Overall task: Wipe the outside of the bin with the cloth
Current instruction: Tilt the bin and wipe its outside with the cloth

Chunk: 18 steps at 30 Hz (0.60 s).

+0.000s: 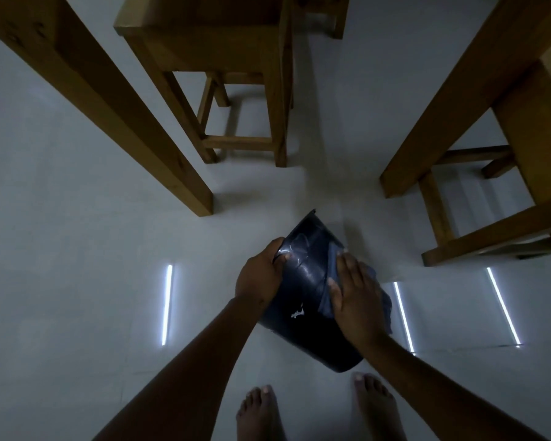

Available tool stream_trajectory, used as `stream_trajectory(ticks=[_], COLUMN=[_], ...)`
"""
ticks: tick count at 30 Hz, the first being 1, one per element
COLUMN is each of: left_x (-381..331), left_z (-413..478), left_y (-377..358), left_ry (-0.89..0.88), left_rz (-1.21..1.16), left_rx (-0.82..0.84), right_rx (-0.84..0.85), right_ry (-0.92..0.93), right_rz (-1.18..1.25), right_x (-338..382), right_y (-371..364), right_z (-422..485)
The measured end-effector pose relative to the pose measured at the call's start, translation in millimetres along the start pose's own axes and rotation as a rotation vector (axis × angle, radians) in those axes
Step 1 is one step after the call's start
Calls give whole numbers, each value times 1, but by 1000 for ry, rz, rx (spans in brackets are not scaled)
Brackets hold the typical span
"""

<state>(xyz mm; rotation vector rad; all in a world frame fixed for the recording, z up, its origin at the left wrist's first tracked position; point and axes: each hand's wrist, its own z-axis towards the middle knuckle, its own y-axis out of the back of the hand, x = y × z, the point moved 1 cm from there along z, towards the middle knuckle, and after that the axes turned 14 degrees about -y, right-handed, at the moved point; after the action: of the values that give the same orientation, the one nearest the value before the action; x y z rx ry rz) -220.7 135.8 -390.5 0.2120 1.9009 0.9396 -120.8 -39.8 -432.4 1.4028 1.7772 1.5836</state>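
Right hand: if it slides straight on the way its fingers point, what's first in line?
The right hand lies flat on the cloth against the bin, fingers pointing toward the rim. It would probably cross more cloth, then the rim; depth is unclear.

The room is dim. A pale grey floor (61, 249) fills most of the frame, smooth and glossy, with thin bright strips of light (167, 305) reflected at lower left and lower right. A wooden stool (223, 74) stands at upper centre. A thick wooden leg (109, 106) slants across the upper left, and more wooden furniture (490, 138) occupies the right side.
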Motion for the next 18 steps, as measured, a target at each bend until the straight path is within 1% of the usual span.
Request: stream_trajectory(ticks=[3, 5, 7, 9, 10, 11, 13, 14, 16, 18], left_x=[3, 1, -2, -3, -3, -2, 2, 3, 0, -7], left_z=[-1, 2, 4, 4, 3, 2, 1, 2, 6, 9], left_y=[1, -1, -3, -3, -3, -3, -2, -3, -3, -2], left_ry=[-10, 5, 16, 23, 24, 23, 9, 7, 25, 9], left_rz=[3, 6, 1, -14, -11, -4, 1, 1, 3, -24], left_rx=[12, 14, 5, -12, -15, -10, -1, -3, -5, -2], right_rx=[23, -4, 11, 59, 52, 22, -24, -7, 4, -23], right_ry=[170, 216, 95, -81, -132, -141, -37, 30, 146, 158], right_rz=[-89, -100, -16, 156, 193, 167, 6, -48, -89, -56], right_x=[6, 16, 23, 20, 17, 14, 9, 10, 19, 30], right_y=[-10, -7, 1, 5, 5, 4, -3, -6, -11, -9], right_z=[-22, -6, 17, 30, 27, 18, -7, -16, -18, -5])
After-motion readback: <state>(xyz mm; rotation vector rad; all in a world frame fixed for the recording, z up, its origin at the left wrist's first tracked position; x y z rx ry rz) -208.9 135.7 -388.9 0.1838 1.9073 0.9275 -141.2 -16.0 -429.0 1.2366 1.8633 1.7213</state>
